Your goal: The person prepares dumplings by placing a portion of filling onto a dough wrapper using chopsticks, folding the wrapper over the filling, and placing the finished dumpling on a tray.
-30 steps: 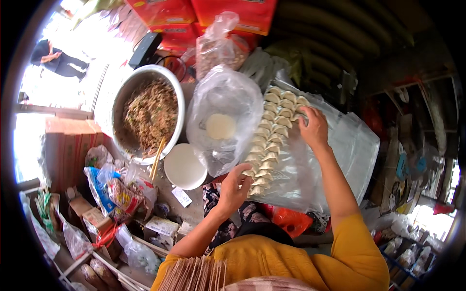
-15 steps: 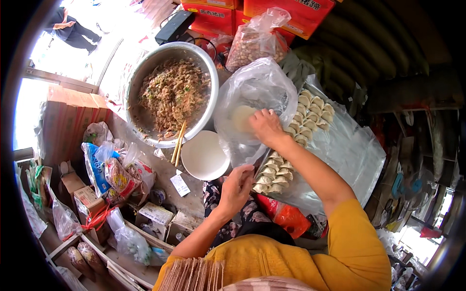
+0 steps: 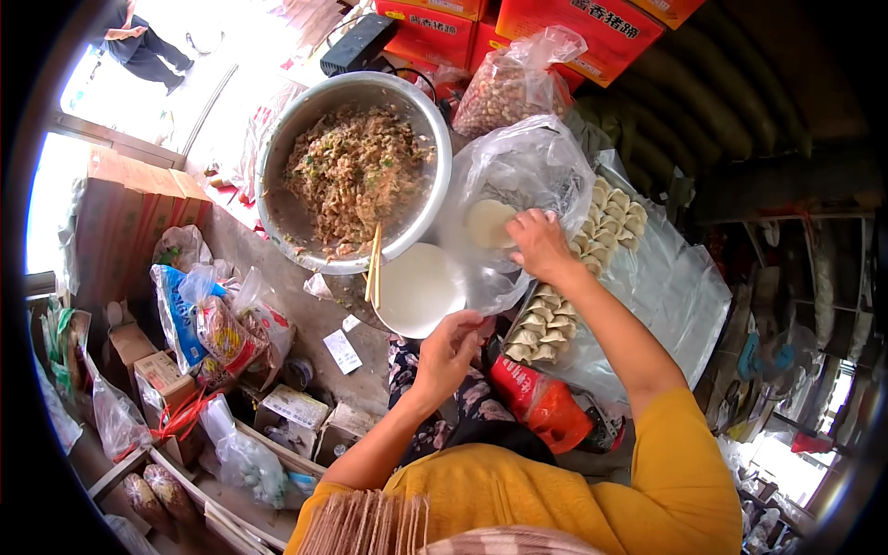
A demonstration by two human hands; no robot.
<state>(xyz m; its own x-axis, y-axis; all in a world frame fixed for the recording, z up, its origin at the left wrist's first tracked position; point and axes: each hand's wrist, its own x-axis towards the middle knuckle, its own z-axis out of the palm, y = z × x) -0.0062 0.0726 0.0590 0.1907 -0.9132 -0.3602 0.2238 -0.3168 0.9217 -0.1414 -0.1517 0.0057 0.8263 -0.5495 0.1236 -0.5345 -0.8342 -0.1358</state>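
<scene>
Red cartons (image 3: 518, 23) at top; small white label (image 3: 342, 351) below bowl

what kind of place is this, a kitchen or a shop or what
Likely a small shop or stall where dumplings are made by hand. A metal bowl of filling sits beside rows of dumplings on plastic, with stacked red cartons and bagged goods around.

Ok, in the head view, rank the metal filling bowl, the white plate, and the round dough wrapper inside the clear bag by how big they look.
1. Metal filling bowl, clearly largest.
2. White plate.
3. Round dough wrapper, smallest, by the right hand.
</scene>
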